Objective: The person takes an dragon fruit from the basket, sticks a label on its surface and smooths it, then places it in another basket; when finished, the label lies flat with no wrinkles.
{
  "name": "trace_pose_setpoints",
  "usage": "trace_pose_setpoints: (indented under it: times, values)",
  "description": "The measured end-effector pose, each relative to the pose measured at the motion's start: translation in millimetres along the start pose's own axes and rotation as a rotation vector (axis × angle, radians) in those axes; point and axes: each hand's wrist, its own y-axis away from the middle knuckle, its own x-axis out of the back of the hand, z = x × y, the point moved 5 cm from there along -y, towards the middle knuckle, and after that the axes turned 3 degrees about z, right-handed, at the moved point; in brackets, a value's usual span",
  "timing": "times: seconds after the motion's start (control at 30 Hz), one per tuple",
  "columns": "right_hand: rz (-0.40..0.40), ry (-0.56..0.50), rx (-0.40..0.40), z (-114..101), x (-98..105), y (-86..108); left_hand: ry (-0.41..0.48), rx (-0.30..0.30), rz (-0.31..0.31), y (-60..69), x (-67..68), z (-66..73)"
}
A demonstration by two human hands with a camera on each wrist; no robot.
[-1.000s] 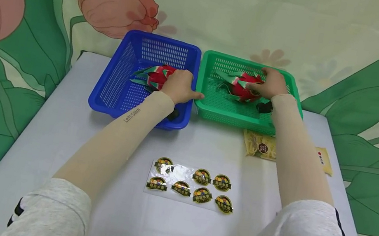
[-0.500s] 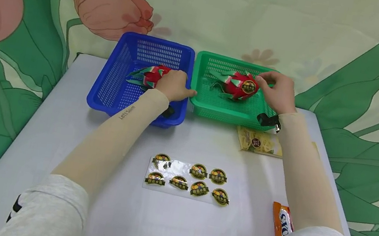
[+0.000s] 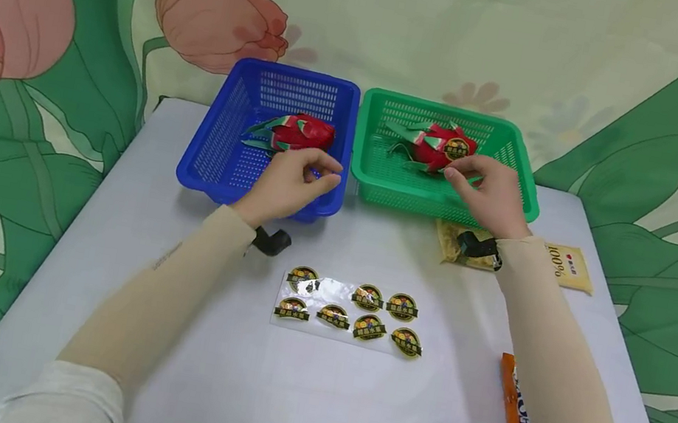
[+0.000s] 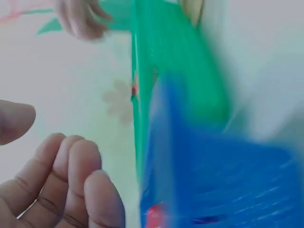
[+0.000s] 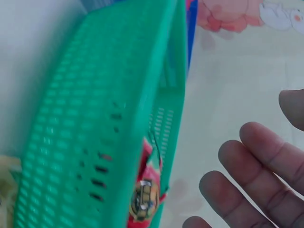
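Observation:
A red dragon fruit [image 3: 303, 133] with green leaf tips lies in the blue basket [image 3: 198, 169]. Another dragon fruit [image 3: 429, 153] sits in the green basket [image 3: 415, 200], with a round black-and-gold sticker [image 3: 457, 149] on its right end. Over the front right part of the blue basket is my left hand [image 3: 289, 184], its fingers loosely bent and holding nothing. My right hand [image 3: 492, 192] hovers above the green basket's front rim, also holding nothing, thumb and fingers apart. Both wrist views show bare fingers beside the baskets; the left one is blurred.
A clear sheet [image 3: 339, 294] with several round stickers lies on the white table [image 3: 256, 385] in front of the baskets. A yellow food packet [image 3: 572, 269] is partly behind my right wrist. An orange packet [image 3: 511, 397] lies partly under my right forearm.
My right hand has left the fruit in the green basket, uncovering its sticker, and drawn back toward me. My left hand has let go of the fruit in the blue basket and come nearer.

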Motion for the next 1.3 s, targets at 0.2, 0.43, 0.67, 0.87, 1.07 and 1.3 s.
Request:
trace_pose_setpoints:
  times: [0.2, 0.43, 0.67, 0.87, 1.07, 1.3]
  values:
    - [-0.072, -0.002, 0.058, -16, -28, -10.3, 0.169, 0.106, 0.034, 61.8, -3.9, -43.4]
    - [-0.212, 0.009, 0.096, -45, -69, -46.6, 0.313, 0.332, 0.023, 81.8, -5.5, -98.0]
    - [-0.382, 0.063, 0.136, -97, -125, -93.2, 0.555, 0.411, 0.088, 78.6, -1.7, -116.0]
    - [-0.483, 0.184, 0.176, -136, -166, -124.6, 0.745, 0.436, 0.131, 79.1, -0.4, -114.2]
    - [-0.577, 0.358, 0.150, -149, -197, -139.1, 0.837, 0.446, 0.125, 78.3, -1.1, -109.8]
    - [-0.555, 0.489, 0.115, -150, -221, -152.3, 0.837, 0.428, 0.126, 74.9, 4.1, -110.4]
